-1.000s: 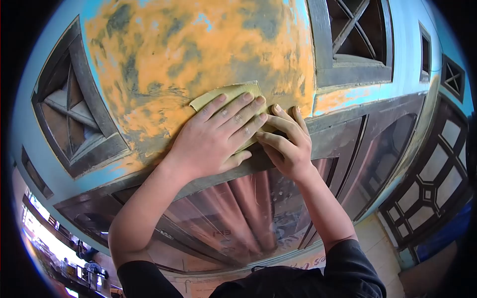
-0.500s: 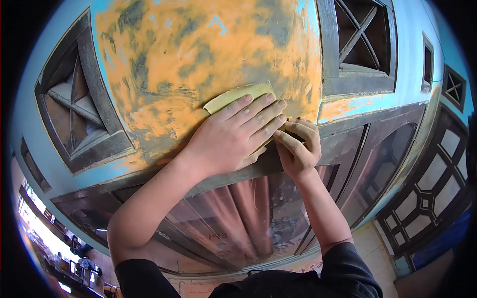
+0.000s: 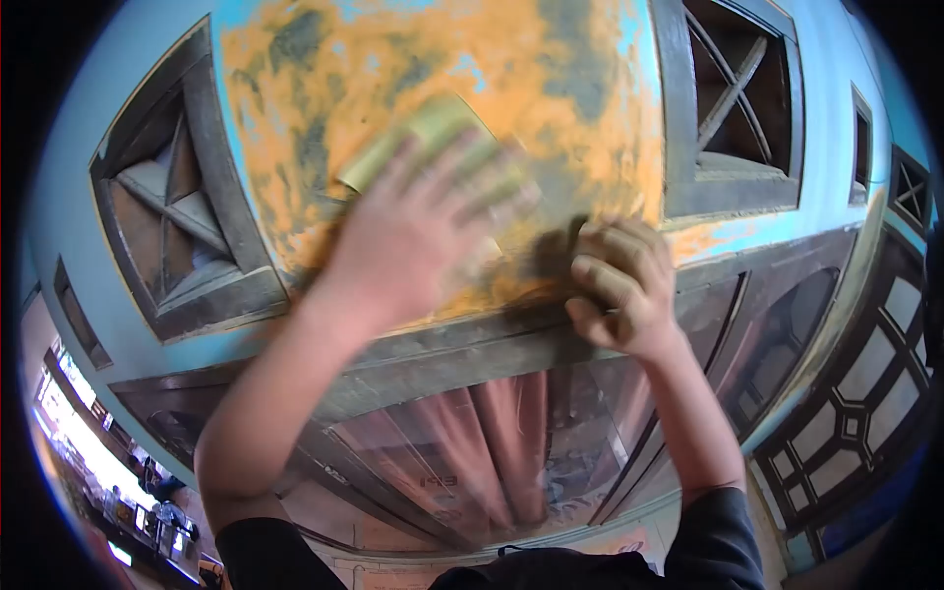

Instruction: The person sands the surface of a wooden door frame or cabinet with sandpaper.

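A yellow-green sheet of what looks like sandpaper (image 3: 447, 120) lies against the wall panel (image 3: 383, 54), which is patchy orange and grey with bits of light blue. My left hand (image 3: 423, 216), blurred by motion, presses flat on the sheet with its fingers spread, and part of the sheet shows beyond the fingertips. To the right, my right hand (image 3: 624, 280) is near the panel's lower right part, its fingers loosely curled and apart, with nothing visible in it.
Wooden vents with crossed slats flank the panel, one at left (image 3: 177, 211) and one at right (image 3: 737, 108). Below runs a dark wooden beam (image 3: 462, 352) above glass with reddish curtains (image 3: 482, 442). A dark lattice door (image 3: 851, 423) stands at far right.
My left hand and the sheet have moved up and left over the panel. My right hand has moved right, away from the left hand and the sheet.
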Demonstrator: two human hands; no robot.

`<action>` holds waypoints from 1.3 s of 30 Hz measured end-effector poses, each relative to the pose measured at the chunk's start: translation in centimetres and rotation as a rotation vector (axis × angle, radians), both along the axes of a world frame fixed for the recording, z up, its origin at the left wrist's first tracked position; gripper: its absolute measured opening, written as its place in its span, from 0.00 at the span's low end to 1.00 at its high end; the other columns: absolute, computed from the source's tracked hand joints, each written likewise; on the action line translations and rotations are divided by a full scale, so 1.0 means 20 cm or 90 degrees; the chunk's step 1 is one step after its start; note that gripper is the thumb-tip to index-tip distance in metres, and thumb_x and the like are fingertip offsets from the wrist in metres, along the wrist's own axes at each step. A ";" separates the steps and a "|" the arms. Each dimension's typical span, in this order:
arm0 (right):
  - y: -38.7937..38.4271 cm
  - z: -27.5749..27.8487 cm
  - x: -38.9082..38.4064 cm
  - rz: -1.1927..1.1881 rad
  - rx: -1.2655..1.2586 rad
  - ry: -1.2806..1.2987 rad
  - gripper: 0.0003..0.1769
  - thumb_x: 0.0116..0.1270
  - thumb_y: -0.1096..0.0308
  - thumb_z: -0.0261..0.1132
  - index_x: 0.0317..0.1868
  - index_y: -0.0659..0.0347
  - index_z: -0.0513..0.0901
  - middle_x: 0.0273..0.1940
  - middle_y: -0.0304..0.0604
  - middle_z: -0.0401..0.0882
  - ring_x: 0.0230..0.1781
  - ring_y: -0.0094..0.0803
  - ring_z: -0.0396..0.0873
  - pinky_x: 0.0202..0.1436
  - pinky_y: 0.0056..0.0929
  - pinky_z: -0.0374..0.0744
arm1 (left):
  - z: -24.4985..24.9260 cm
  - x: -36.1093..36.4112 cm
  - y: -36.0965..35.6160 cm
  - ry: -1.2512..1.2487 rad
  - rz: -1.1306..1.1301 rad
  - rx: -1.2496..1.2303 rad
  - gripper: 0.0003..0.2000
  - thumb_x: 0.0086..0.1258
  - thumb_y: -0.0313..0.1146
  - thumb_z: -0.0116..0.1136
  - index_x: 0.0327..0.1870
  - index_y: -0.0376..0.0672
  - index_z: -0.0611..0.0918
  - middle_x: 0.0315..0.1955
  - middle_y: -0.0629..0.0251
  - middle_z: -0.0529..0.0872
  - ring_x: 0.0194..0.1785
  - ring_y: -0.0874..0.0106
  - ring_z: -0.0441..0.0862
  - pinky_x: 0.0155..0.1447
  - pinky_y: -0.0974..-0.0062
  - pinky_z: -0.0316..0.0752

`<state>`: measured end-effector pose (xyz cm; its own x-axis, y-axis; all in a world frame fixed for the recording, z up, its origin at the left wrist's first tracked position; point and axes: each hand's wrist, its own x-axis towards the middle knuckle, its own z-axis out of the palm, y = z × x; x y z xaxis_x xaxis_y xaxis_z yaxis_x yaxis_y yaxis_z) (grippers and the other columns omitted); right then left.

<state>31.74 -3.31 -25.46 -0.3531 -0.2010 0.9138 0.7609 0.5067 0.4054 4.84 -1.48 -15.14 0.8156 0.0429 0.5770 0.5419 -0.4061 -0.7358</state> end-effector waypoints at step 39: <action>0.11 1.35 -0.16 -0.304 0.012 0.159 0.32 0.80 0.48 0.51 0.79 0.48 0.69 0.83 0.47 0.59 0.86 0.46 0.50 0.87 0.55 0.47 | 1.03 0.13 0.07 -0.361 0.138 0.136 0.28 0.89 0.50 0.21 0.85 0.54 0.57 0.86 0.68 0.50 0.88 0.62 0.41 0.89 0.57 0.33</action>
